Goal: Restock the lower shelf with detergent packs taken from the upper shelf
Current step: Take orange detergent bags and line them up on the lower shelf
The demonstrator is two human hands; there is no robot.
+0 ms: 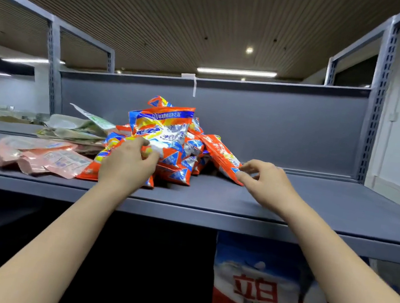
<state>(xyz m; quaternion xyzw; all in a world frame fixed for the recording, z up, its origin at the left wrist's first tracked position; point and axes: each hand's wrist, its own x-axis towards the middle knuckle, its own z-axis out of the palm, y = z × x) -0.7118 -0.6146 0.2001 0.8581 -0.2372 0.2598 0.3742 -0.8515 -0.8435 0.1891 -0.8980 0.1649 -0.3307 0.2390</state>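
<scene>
A person reaches both bare arms up to a grey metal upper shelf (316,202), where a loose heap of orange, blue and white detergent packs (169,144) sits near the middle, leaning against one another well in front of the shelf's back panel. The left hand (127,163) rests on the front of the heap, its fingers (150,155) curled onto a white-faced pack, apparently gripping it, though the fingertips are partly hidden against the plastic. The right hand (265,179) is at the heap's right edge, thumb and forefinger narrowed to a pinch on the lower corner of one orange pack (221,154) that slants down to the shelf. Left of the heap lie flat pink sachets (34,155) and pale green pouches (80,128) (neither looks like the product being moved). Below, the lower shelf (124,269) is mostly dark, with large red and blue detergent bags (255,294) standing at the right. The likely risks: the packs are slippery and stacked without order, so drawing one from the side could shift the rest and send some sliding over the front lip; a corner pinch may slip or stretch the film; and the left hand could drag a neighbouring pack or a pink sachet along with it.
</scene>
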